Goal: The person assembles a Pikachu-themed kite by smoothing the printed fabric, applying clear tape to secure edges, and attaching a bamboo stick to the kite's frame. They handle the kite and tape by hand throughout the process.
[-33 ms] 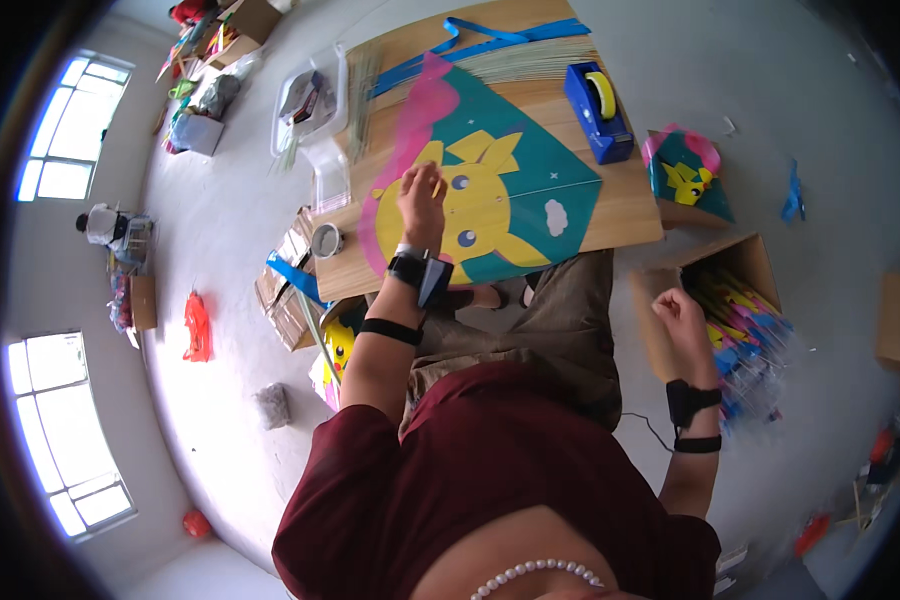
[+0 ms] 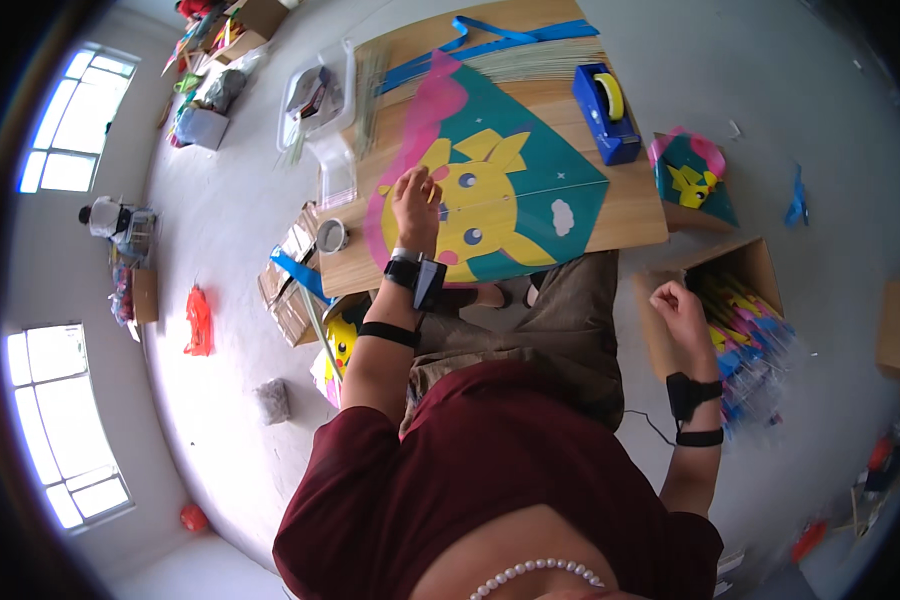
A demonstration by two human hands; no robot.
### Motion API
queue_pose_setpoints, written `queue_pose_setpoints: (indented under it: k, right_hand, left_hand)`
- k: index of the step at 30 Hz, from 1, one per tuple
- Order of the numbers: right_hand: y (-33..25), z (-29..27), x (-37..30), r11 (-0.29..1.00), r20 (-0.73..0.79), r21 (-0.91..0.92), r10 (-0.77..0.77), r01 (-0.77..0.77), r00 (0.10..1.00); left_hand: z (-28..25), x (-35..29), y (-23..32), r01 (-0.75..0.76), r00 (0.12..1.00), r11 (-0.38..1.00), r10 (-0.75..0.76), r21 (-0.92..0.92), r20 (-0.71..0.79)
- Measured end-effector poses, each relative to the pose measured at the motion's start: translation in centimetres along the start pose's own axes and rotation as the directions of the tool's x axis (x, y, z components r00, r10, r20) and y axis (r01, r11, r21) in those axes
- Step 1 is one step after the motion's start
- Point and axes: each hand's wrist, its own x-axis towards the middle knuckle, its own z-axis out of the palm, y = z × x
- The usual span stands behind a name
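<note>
Left hand [image 2: 416, 206] has shifted slightly leftward over the kite [image 2: 498, 190], whose crease [image 2: 565, 188] runs sideways; right hand [image 2: 681, 310] is farther. Both hands curl, apart; grip I cannot tell.

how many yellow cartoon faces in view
3: on the large teal diamond sheet beneath the left hand, on the small teal piece right of the wooden table, a partly covered face beside the left forearm; more may be hidden.

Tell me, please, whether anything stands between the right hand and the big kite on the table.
Nothing visible blocks the right hand from the big kite; only the near right corner of the table lies between them in this view. The tape dispenser sits farther back, off that path.
</note>
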Motion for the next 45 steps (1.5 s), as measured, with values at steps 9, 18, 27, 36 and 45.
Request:
queue_pose_setpoints:
  k: [9,18,27,36,45]
  right_hand:
    - [-6.8,3.4,11.7,0.992,0.316,-0.037,-0.104,0.122,0.943]
    - [-9.8,2.2,16.4,0.977,0.37,-0.158,-0.078,0.145,0.926]
    - [-8.4,0.6,18.5,0.976,0.396,-0.188,-0.025,0.108,0.918]
    - [-7.0,-0.2,20.5,0.999,0.432,-0.011,0.043,-0.042,0.901]
    - [-5.6,-0.1,22.5,0.986,0.376,0.084,0.101,-0.143,0.921]
  left_hand:
    - [-15.7,-0.1,5.0,0.037,0.99,0.984,-0.06,-0.172,-0.129]
    - [-16.4,-1.8,5.8,0.107,0.988,0.965,-0.129,-0.241,-0.081]
    - [-14.8,-2.5,5.5,0.158,0.985,0.983,-0.164,-0.099,-0.061]
    - [-15.0,-2.3,5.0,0.172,0.982,0.985,-0.169,0.025,-0.09]
    - [-14.8,-1.5,4.1,0.148,0.985,0.988,-0.144,0.036,-0.093]
